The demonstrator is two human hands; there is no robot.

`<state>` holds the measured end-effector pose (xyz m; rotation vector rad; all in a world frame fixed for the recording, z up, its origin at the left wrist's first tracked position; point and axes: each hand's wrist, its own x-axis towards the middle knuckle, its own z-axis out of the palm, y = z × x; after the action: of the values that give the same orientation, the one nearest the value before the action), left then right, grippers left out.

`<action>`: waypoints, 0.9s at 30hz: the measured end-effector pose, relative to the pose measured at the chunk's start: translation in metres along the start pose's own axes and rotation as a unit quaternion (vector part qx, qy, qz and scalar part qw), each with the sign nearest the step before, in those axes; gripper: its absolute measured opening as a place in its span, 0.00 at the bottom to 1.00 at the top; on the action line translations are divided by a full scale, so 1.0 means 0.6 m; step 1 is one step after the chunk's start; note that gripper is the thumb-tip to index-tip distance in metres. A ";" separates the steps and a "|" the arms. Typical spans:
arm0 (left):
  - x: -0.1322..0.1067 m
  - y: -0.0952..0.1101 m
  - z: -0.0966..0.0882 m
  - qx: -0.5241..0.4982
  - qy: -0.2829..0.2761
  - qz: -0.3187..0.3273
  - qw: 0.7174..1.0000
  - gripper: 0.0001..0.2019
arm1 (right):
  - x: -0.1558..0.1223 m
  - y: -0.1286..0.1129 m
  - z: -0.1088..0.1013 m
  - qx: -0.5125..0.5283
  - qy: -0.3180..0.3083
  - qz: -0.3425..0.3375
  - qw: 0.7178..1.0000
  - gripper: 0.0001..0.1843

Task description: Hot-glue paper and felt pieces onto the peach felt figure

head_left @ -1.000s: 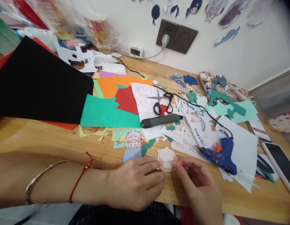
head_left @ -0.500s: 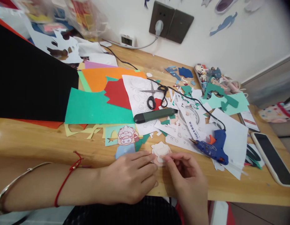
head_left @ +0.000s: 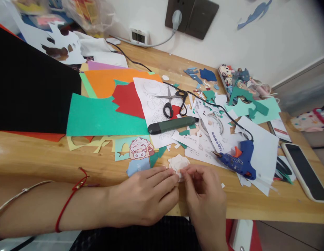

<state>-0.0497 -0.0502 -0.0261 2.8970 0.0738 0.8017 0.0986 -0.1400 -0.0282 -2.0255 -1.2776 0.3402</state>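
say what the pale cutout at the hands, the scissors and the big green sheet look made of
Pale cutout: felt or paper, perhaps; matte, thin, with flat layered shapes. Scissors: probably satin metal where grey and narrow, smooth plastic where black and looped. Big green sheet: likely felt, or thin foam; matte, evenly coloured.

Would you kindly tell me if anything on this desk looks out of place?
The scissors lie open rather than closed, and the blue glue gun lies sideways, not upright, on loose paper, perhaps risky if hot.
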 end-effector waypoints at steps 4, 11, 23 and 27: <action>-0.001 0.001 0.000 0.008 -0.004 0.009 1.000 0.15 | 0.001 0.000 0.001 0.035 -0.009 0.047 0.998 0.02; 0.001 -0.003 0.000 0.002 0.005 0.010 1.000 0.14 | 0.012 0.002 -0.011 0.101 -0.054 0.108 0.988 0.07; -0.002 -0.014 0.001 -0.048 0.055 0.013 0.997 0.09 | 0.178 0.156 -0.260 -0.350 -0.105 -0.308 0.878 0.18; 0.005 -0.019 0.000 -0.095 0.068 -0.032 0.993 0.06 | 0.209 0.218 -0.274 -0.403 -0.183 -0.405 0.800 0.28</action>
<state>-0.0470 -0.0389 -0.0262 2.6477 0.0974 0.9381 0.3390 -0.1353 0.0179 -1.7944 -2.7297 -0.3087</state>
